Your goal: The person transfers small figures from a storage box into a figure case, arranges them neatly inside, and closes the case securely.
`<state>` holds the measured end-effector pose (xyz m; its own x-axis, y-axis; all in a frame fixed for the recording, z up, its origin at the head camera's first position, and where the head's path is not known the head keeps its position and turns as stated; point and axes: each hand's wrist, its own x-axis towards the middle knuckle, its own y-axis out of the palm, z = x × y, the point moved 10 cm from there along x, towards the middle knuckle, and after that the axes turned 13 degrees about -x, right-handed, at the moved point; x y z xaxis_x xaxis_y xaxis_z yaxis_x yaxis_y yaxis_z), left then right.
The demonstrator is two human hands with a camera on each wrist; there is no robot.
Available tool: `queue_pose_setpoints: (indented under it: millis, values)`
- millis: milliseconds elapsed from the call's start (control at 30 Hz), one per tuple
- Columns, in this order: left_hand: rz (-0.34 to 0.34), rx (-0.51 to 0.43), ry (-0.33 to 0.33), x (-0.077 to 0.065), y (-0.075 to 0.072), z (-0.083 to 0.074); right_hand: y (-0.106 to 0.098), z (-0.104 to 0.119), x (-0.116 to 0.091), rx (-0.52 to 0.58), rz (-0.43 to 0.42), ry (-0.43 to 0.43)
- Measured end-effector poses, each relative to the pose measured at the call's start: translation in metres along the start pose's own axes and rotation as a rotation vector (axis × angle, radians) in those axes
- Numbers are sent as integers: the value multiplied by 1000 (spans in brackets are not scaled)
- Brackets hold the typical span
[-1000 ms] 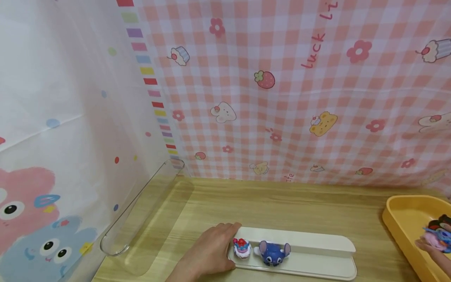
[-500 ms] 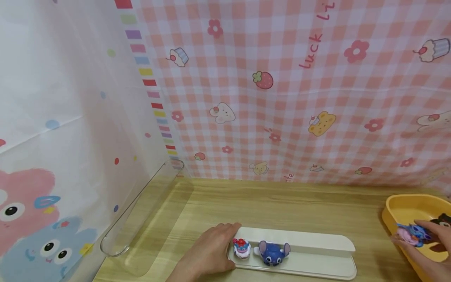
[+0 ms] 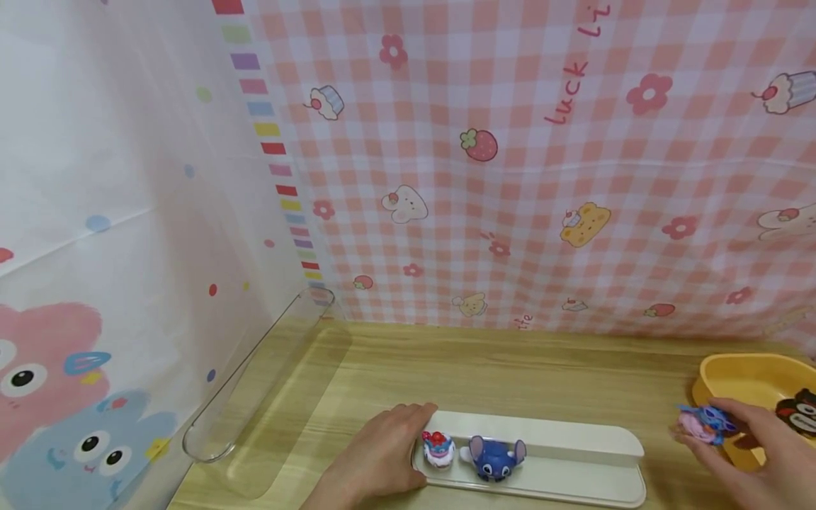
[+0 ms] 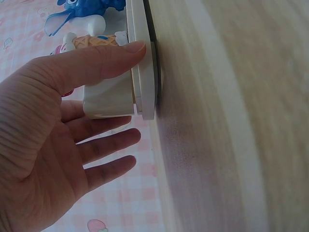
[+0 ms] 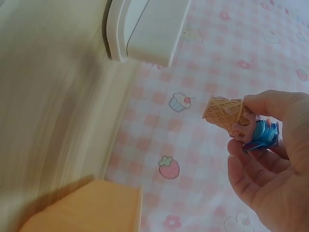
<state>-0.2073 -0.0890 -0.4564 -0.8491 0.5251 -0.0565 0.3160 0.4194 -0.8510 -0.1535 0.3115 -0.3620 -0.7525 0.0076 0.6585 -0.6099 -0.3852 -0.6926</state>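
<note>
A long cream-white display stand point(image 3: 574, 482) with a raised back step lies at the table's front. My left hand point(image 3: 376, 453) grips its left end, thumb at the front edge and fingers behind, as the left wrist view point(image 4: 99, 62) shows. On the stand sit a small cherry-topped figurine point(image 3: 438, 451) and a blue big-eared figurine point(image 3: 494, 460). Between thumb and fingers, my right hand point(image 3: 761, 453) pinches a pink and blue figurine point(image 3: 706, 423) in the air, right of the stand. In the right wrist view its waffle-cone base point(image 5: 224, 113) points away from the palm.
On the right stands a yellow tray point(image 3: 704, 379), holding a dark brown figurine point(image 3: 800, 411). A clear plastic cover point(image 3: 219, 453) leans at the left by the white curtain point(image 3: 140, 234). Pink checked cloth point(image 3: 529, 177) hangs behind the wooden table point(image 3: 446, 361).
My right hand has come left out of the yellow tray, carrying the pink and blue figurine toward the stand. My left hand keeps its grip in the same place.
</note>
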Motion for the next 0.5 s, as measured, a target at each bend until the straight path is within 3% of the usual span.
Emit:
queue_pose_setpoints:
  millis: [133, 367, 500]
  values:
    - [3, -1, -4, 0, 0, 0, 3, 10, 2, 6, 14, -52]
    - [8, -4, -18, -1, 0, 1, 14, 10, 2, -117, 157, 78]
    - [5, -3, -14, -1, 0, 0, 19, 14, 0, -115, 202, 94]
